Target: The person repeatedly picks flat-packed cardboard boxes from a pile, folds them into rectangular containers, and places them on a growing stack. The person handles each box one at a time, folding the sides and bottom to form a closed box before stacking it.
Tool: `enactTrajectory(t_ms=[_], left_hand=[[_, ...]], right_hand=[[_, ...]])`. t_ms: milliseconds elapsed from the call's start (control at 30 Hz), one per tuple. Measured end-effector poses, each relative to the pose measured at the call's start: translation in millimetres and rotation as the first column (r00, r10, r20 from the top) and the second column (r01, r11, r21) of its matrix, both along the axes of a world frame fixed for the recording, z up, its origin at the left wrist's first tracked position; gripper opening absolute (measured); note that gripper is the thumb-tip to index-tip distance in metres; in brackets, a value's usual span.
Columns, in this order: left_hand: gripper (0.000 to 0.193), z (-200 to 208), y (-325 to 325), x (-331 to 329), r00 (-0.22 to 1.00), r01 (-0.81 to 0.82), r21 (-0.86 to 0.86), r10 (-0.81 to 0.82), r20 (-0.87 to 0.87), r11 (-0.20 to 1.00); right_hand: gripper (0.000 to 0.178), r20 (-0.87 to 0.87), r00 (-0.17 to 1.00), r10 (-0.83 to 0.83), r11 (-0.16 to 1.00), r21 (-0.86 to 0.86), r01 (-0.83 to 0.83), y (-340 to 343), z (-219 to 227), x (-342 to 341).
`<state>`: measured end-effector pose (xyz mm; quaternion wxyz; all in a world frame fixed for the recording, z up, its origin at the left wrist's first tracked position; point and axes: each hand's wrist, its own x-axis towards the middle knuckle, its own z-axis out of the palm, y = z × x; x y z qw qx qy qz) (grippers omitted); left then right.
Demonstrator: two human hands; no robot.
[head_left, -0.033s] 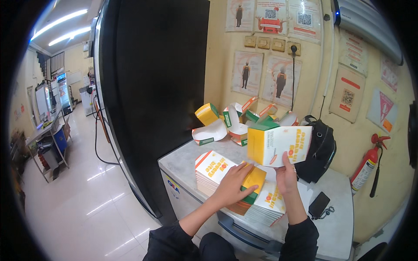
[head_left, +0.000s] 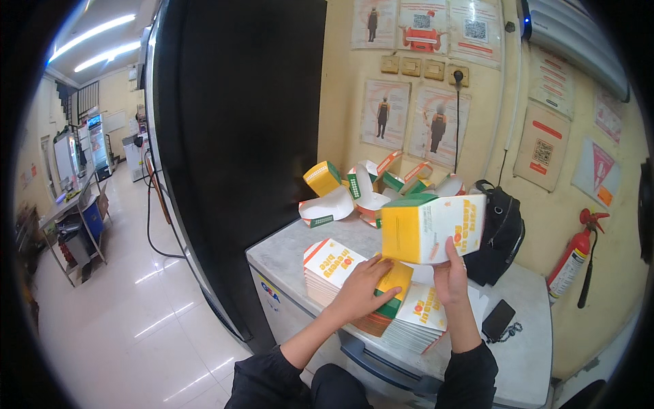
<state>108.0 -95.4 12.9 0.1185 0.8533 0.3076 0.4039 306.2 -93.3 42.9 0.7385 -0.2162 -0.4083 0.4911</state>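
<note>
My right hand (head_left: 451, 276) pinches the lower edge of a food carton (head_left: 436, 230), thumb in front. Raised above the stack, this carton is bent at a crease between its yellow and white panels, with green at its top. My left hand (head_left: 364, 286) lies with fingers apart on a stack of flat cartons (head_left: 421, 308) in white, yellow and green, covering part of the top one. The stack's far left end shows a white panel with an orange band. Behind it, several opened cartons (head_left: 334, 206) lie in a loose pile.
The stack and pile sit on a grey-white chest top (head_left: 283, 243) with a dark handle (head_left: 381, 365) at its front. To the right are a black bag (head_left: 501, 238), a phone (head_left: 499, 320) and a beaded string (head_left: 512, 334). A fire extinguisher (head_left: 573, 262) hangs on the wall; a tall black panel (head_left: 252, 136) stands left.
The carton in my right hand has shifted slightly left and tilted a little. My left hand stays on the stack.
</note>
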Motion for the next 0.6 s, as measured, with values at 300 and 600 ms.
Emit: enactTrajectory(t_ms=[300, 600], left_hand=[[0.036, -18.6, 18.1, -10.5, 0.882, 0.213, -0.306, -0.048, 0.470, 0.928], [0.052, -35.5, 42.8, -15.5, 0.537, 0.588, -0.477, 0.126, 0.834, 0.654]], right_hand=[[0.037, -0.317, 0.933, -0.171, 0.985, -0.027, 0.172, -43.5, -40.0, -61.4], [0.029, 0.751, -0.069, -0.656, 0.352, 0.386, 0.853, -45.3, -86.1, -83.3]])
